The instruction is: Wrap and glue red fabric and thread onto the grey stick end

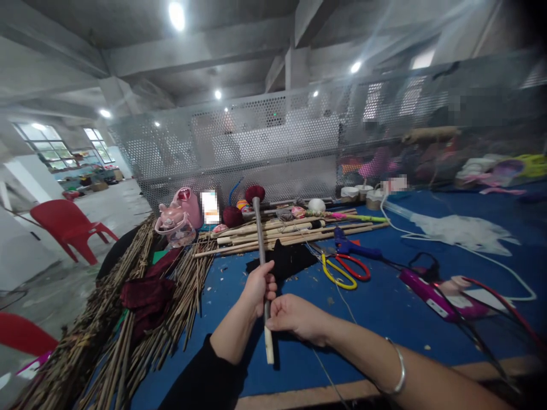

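Note:
A long stick (pixel 261 233) runs away from me, grey along most of its length, with a bare pale wooden end close to me. My left hand (pixel 260 287) is closed around its grey part. Just nearer, my right hand (pixel 299 319) pinches at the place where grey meets bare wood; what lies between its fingertips is too small to make out. A dark red yarn ball (pixel 254 194) appears at the stick's far end; I cannot tell whether they touch. Beyond my hands lie black cloth (pixel 284 261) and scissors (pixel 342 273) with yellow and red handles.
Bundled twigs (pixel 171 324) with dark red cloth (pixel 149 296) cover the table's left side. Pale sticks (pixel 294 230) and yarn balls lie at the back before a perforated metal screen (pixel 265 148). At right are a blue glue gun (pixel 356 246), a purple power strip (pixel 440 299) and cords.

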### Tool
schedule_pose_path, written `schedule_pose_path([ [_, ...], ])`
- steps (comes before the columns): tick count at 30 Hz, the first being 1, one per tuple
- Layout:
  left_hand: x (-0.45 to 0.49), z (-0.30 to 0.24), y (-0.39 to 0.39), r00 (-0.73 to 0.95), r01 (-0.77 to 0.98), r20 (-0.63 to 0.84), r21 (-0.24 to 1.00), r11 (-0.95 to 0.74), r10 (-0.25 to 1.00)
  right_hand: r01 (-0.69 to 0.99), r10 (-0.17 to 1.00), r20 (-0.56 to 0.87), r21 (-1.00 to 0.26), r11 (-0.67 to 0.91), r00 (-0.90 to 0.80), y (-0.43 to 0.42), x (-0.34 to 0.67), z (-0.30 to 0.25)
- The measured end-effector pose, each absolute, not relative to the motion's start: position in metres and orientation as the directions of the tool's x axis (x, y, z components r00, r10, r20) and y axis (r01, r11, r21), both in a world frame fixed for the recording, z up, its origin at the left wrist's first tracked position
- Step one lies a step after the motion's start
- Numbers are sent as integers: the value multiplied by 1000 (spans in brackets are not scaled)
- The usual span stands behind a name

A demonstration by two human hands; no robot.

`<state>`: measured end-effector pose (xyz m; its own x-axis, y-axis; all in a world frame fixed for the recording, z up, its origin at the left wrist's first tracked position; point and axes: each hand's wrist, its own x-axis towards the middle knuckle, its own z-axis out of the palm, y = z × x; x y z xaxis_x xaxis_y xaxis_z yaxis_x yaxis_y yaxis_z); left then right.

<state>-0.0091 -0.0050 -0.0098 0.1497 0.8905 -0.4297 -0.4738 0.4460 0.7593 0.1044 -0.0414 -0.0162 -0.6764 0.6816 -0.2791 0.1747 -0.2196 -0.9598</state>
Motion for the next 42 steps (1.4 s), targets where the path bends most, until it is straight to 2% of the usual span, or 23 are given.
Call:
schedule_pose_path([
  [2, -12, -9, -4, 225, -487, -452, 715, 501, 863, 163, 645, -243, -970, -182, -725, -43, 104, -13],
  [5, -13, -7, -2, 303, -517, -451, 662, 543, 839, 217, 595, -321, -946, -242, -737, -44, 107, -9],
  [8, -10, -9, -1, 303, -544, -436, 651, 529, 848, 214, 612, -360, -929, -300, -704, -42, 110, -10],
  [13, -5, -14, -3, 181, -551, -396, 717, 426, 900, 137, 672, -319, -941, -310, -669, -42, 106, -12],
  [16, -3, -15, -4, 114, -554, -344, 757, 347, 932, 104, 700, -258, -961, -255, -666, -44, 103, -13],
  [19, -2, -12, -5, 127, -535, -345, 766, 357, 930, 115, 662, -246, -965, -236, -708, -43, 105, -15],
  [23, -4, -11, -6, 183, -514, -357, 759, 399, 916, 138, 556, -299, -940, -313, -776, -41, 111, -15],
  [31, -1, -19, -4, 26, -460, -262, 854, 245, 965, 125, 667, -277, -955, -267, -692, -42, 106, -18],
  [34, -1, -19, -3, 35, -446, -270, 857, 257, 962, 104, 623, -264, -954, -281, -737, -41, 108, -16],
  [38, -4, -18, -1, 60, -447, -254, 858, 254, 965, 79, 501, -317, -895, -439, -806, -40, 114, -13],
  [42, -7, -21, 1, 37, -400, -218, 891, 214, 975, 50, 579, -293, -916, -398, -761, -41, 112, -17],
])
